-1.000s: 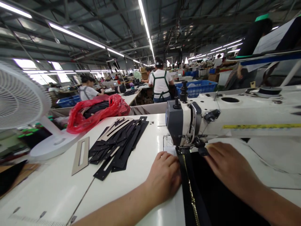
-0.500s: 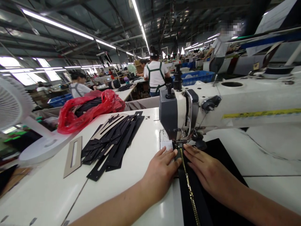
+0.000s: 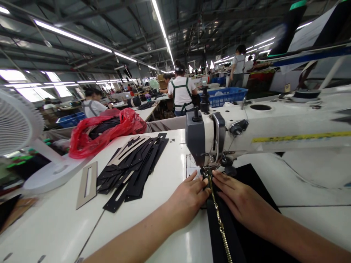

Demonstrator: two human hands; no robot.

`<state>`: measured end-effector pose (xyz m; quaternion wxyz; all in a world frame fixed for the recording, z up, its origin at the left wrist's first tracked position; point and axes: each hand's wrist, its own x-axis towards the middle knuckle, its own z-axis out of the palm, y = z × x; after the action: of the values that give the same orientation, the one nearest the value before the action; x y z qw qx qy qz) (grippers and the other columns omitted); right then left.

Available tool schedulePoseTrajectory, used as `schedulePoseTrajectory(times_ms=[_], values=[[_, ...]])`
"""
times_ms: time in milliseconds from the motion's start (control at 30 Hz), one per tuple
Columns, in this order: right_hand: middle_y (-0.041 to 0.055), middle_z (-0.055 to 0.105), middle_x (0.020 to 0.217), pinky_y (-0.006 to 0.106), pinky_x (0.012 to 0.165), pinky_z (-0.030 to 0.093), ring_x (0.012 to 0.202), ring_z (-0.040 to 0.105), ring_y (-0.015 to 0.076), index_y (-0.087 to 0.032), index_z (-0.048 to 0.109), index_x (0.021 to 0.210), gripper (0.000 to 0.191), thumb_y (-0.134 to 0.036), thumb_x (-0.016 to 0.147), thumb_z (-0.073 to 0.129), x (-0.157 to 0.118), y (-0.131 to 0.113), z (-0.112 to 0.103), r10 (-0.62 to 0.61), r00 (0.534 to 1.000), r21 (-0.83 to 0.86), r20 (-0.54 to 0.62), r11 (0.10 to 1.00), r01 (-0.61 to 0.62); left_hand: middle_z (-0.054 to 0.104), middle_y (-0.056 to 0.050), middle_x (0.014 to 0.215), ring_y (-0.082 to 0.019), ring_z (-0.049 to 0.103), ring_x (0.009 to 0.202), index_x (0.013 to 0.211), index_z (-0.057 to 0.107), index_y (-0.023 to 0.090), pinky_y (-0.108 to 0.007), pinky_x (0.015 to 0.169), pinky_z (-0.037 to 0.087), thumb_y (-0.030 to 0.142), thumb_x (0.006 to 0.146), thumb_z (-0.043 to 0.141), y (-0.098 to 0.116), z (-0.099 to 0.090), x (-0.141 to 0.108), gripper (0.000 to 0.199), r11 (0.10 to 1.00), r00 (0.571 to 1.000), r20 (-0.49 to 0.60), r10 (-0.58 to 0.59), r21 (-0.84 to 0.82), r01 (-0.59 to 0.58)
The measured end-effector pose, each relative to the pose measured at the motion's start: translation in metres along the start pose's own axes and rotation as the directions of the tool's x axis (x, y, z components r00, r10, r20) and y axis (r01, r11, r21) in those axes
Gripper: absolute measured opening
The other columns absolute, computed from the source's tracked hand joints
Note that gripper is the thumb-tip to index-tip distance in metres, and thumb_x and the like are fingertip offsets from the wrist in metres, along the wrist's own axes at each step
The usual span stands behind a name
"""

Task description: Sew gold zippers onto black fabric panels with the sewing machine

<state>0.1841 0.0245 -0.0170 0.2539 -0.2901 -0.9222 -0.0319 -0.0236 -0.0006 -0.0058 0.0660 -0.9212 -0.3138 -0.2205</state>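
Note:
My left hand (image 3: 188, 201) lies at the left edge of a black zipper with gold teeth (image 3: 220, 223). Its fingers are spread and slightly bent, with the fingertips just in front of the presser foot of a sewing machine (image 3: 195, 133). On the other side of the teeth, my right hand (image 3: 242, 199) rests flat with fingers stretched out, pressing on the black material. The zipper runs from under the machine head toward me. A wide black panel (image 3: 252, 179) lies beneath my right hand and forearm. The needle's tip is too small to make out.
Left on the white table (image 3: 161, 237) lies a pile of slotted black strips (image 3: 137, 171), with a beige slotted piece (image 3: 87, 185) beside it. Behind are a red plastic bag (image 3: 133, 120) and a white fan (image 3: 44, 146). A person (image 3: 181, 91) stands farther off.
The view has shifted slightly. Both hands remain beside the zipper in front of the presser foot, nearly in the same place. A person at the far right back has turned and shifted left.

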Motion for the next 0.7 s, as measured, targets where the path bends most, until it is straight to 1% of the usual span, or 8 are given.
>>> schedulePoseTrajectory(times_ms=[167,267,400,533,633,700], values=[[0.0180,0.055,0.123,0.041,0.096,0.045,0.114,0.052,0.0247,-0.004,0.055,0.120,0.037,-0.013,0.089,0.037,0.001,0.001,0.000,0.004,1.000,0.035,-0.007,0.999,-0.003,0.062,-0.016,0.108,-0.023,0.054,0.112,0.105,0.059,0.009,-0.050,0.107,0.031,0.013,0.090,0.037,0.001,0.001,0.000,0.027,1.000,1.000,-0.017,-0.009,-0.001,0.009],[0.0178,0.055,0.123,0.040,0.096,0.045,0.114,0.052,0.0240,-0.004,0.056,0.119,0.037,-0.012,0.088,0.037,0.003,-0.001,-0.003,0.008,1.000,0.046,-0.016,0.999,-0.008,0.062,-0.015,0.107,-0.022,0.057,0.107,0.105,0.059,0.010,-0.049,0.106,0.032,0.013,0.089,0.038,0.001,0.001,0.000,0.026,0.999,0.999,-0.033,-0.032,-0.017,0.031],[0.0168,0.057,0.121,0.040,0.096,0.045,0.113,0.053,0.0229,-0.006,0.057,0.117,0.036,-0.011,0.088,0.037,0.006,0.002,-0.003,-0.003,1.000,0.042,-0.009,0.999,0.003,0.063,-0.012,0.101,-0.020,0.060,0.100,0.106,0.059,0.011,-0.047,0.107,0.032,0.012,0.087,0.041,-0.001,0.002,0.002,0.026,0.998,0.998,-0.018,-0.057,-0.036,0.057],[0.0175,0.059,0.118,0.042,0.093,0.048,0.111,0.055,0.0244,-0.005,0.058,0.114,0.034,-0.011,0.088,0.037,0.011,0.009,-0.002,-0.025,1.000,0.048,0.000,0.999,0.025,0.062,-0.012,0.097,-0.021,0.059,0.100,0.105,0.060,0.010,-0.046,0.105,0.034,0.012,0.086,0.042,-0.005,0.003,0.007,0.026,0.998,0.998,0.003,-0.062,-0.018,0.062],[0.0154,0.061,0.114,0.039,0.091,0.050,0.104,0.059,0.0231,-0.006,0.059,0.111,0.031,-0.011,0.087,0.040,0.013,0.009,-0.012,-0.015,1.000,0.049,0.020,0.999,0.014,0.062,-0.011,0.099,-0.022,0.057,0.101,0.105,0.059,0.011,-0.044,0.103,0.037,0.012,0.085,0.044,-0.004,-0.002,0.009,0.026,0.996,0.995,0.053,-0.087,-0.020,0.088],[0.0131,0.062,0.113,0.041,0.091,0.049,0.104,0.058,0.0231,-0.010,0.061,0.109,0.029,-0.012,0.086,0.044,0.010,0.002,-0.022,0.004,0.999,0.050,0.036,0.999,-0.006,0.061,-0.011,0.102,-0.022,0.057,0.103,0.106,0.059,0.013,-0.042,0.103,0.037,0.013,0.084,0.046,0.001,-0.008,0.007,0.026,0.993,0.991,0.085,-0.104,-0.051,0.109]])
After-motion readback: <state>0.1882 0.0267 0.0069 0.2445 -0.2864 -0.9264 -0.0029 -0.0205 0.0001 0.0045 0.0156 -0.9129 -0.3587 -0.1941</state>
